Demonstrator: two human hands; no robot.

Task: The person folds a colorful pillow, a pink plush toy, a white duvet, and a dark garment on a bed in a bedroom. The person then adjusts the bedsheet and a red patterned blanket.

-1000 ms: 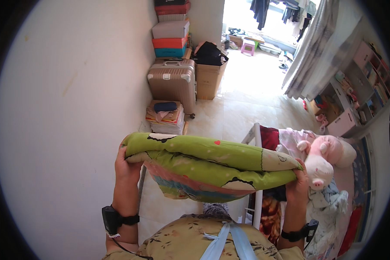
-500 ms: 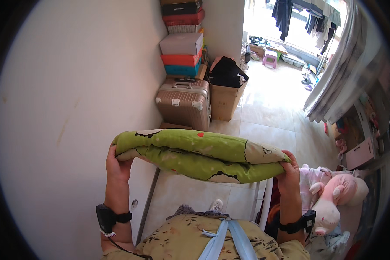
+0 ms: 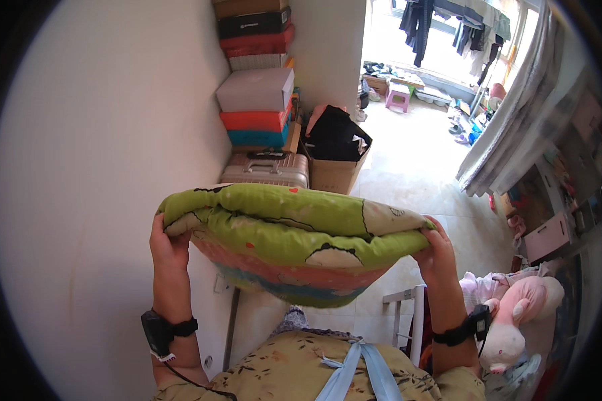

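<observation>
A padded green quilt (image 3: 328, 217) with cartoon figures hangs folded in the air in front of me, held by both hands. Its underside shows pink and blue bands below the green fold. My left hand (image 3: 169, 239) is closed round the left end, close to the white wall. At the opposite end, my right hand (image 3: 437, 247) grips the corner, thumb and fingers pinching the cloth. Each forearm wears a black strapped device. What the fingertips do beneath the fabric is hidden.
Stacked boxes (image 3: 255, 90) top a rose-gold suitcase (image 3: 264, 170) along the left wall. Beside it stands a carton (image 3: 334, 175) of dark clothes. A white metal frame (image 3: 419, 321) and a pink plush toy (image 3: 505, 341) are at my right. Curtains (image 3: 515, 134) hang farther off.
Both hands have risen slightly and shifted left with the quilt. Its pink and blue underside has swung into view below the green fold. My view has tilted too.
</observation>
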